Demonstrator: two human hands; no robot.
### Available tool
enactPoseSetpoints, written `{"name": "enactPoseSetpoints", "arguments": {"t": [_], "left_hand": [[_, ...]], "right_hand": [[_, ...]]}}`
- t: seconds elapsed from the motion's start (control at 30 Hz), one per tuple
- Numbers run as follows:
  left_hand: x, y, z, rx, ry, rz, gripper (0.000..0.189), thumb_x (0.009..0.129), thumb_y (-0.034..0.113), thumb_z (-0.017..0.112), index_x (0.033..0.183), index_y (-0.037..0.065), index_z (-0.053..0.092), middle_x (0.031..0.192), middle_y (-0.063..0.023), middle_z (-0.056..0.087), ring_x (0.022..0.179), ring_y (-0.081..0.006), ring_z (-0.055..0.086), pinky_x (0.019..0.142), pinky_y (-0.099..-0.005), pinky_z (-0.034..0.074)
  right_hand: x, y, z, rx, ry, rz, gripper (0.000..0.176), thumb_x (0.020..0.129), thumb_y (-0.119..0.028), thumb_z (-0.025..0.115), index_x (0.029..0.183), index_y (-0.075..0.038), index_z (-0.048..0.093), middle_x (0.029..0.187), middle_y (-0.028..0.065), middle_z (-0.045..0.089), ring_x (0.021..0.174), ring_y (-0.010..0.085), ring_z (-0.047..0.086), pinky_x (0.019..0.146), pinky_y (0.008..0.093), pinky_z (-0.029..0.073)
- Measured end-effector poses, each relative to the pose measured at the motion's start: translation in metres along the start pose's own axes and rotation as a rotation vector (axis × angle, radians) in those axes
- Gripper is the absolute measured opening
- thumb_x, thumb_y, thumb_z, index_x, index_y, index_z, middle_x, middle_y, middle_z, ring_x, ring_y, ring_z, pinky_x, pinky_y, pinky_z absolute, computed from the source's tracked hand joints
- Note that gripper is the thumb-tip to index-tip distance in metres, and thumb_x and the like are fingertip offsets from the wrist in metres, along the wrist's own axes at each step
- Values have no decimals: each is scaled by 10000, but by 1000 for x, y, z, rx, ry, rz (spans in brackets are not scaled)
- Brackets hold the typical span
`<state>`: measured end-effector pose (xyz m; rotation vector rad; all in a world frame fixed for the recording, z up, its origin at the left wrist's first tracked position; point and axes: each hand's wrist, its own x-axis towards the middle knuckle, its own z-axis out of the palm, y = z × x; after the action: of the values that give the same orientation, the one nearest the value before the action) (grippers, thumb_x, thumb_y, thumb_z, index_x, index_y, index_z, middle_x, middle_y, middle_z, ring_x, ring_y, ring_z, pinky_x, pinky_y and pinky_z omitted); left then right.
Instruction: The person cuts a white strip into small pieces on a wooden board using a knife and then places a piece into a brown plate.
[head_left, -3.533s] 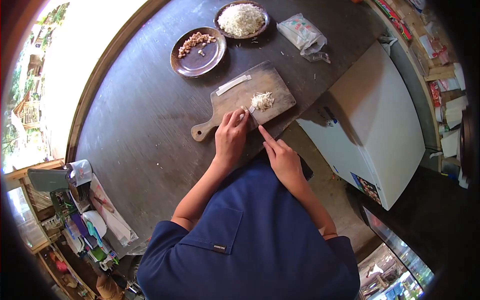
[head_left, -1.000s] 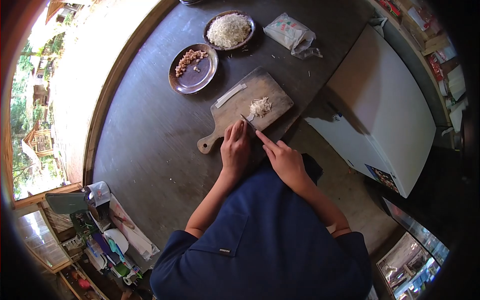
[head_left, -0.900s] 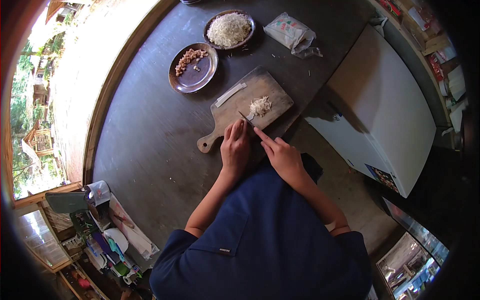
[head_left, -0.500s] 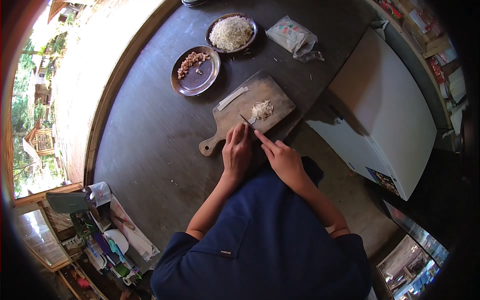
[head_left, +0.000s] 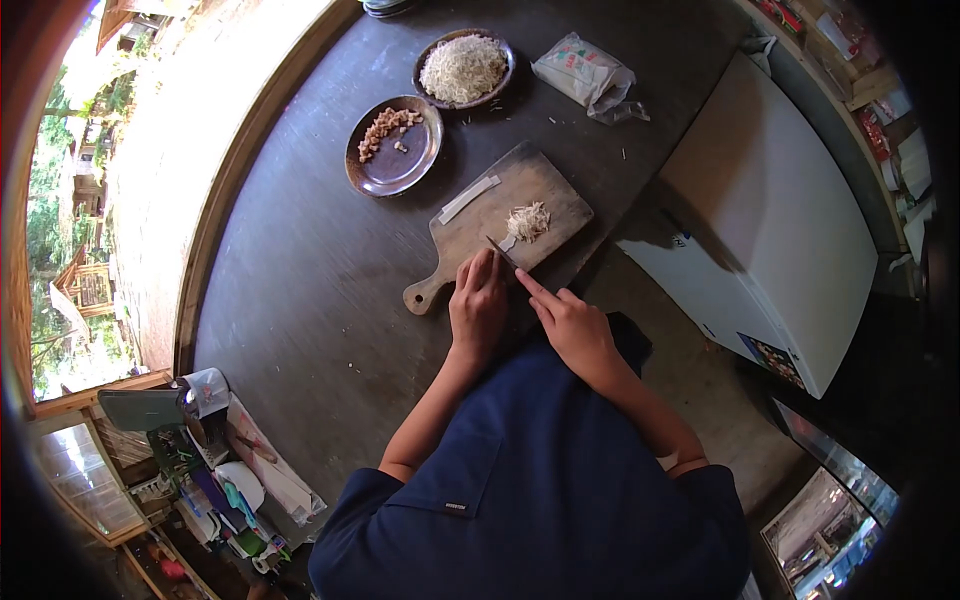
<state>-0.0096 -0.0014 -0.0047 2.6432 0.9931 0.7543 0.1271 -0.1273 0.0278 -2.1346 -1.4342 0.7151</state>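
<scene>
1. Right now one knife [head_left: 497, 249] rests at the near end of the one wooden cutting board [head_left: 520, 180], by the near edge of the table [head_left: 300, 270]. The right hand [head_left: 578, 328] is closed round it, forefinger along the blade.
2. The left hand [head_left: 478, 305] presses on the board beside the blade, fingers together; whether they pin anything cannot be told.
3. One pile of pale shreds [head_left: 527, 221] and one white strip [head_left: 468, 199] lie on the board.
4. Two dishes stand toward the far edge: a plate of brown bits [head_left: 400, 166] and a plate of white shreds [head_left: 419, 70], with one plastic bag [head_left: 585, 75] beside them.
</scene>
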Motion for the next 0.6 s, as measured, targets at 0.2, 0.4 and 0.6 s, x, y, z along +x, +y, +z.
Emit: {"name": "enactPoseSetpoints", "arguments": {"t": [0.2, 0.4, 0.6], "left_hand": [[-1, 2, 0, 0, -17, -7, 426, 823, -10, 692, 1248, -28, 715, 1297, -128, 674, 1194, -338, 656, 988, -417, 573], [-3, 1, 1, -9, -33, -25, 433, 813, -12, 701, 1246, -30, 716, 1303, -135, 672, 1202, -343, 654, 984, -420, 576], [-2, 1, 0, -21, -31, -11, 456, 808, -12, 707, 1263, -41, 701, 1313, -145, 657, 1210, -343, 645, 984, -408, 575]], "right_hand": [[8, 2, 5, -10, 49, -20, 522, 1092, -358, 558, 1588, -474, 443, 833, 148, 653, 683, 391, 722, 604, 505, 621], [0, 2, 3, 49, 36, -3, 511, 1094, -361, 552, 1584, -466, 454, 842, 151, 661, 692, 397, 722, 613, 501, 620], [10, 3, 11, 39, 80, -32, 513, 1089, -366, 561, 1580, -471, 458, 835, 153, 660, 692, 398, 721, 610, 503, 617]]}}
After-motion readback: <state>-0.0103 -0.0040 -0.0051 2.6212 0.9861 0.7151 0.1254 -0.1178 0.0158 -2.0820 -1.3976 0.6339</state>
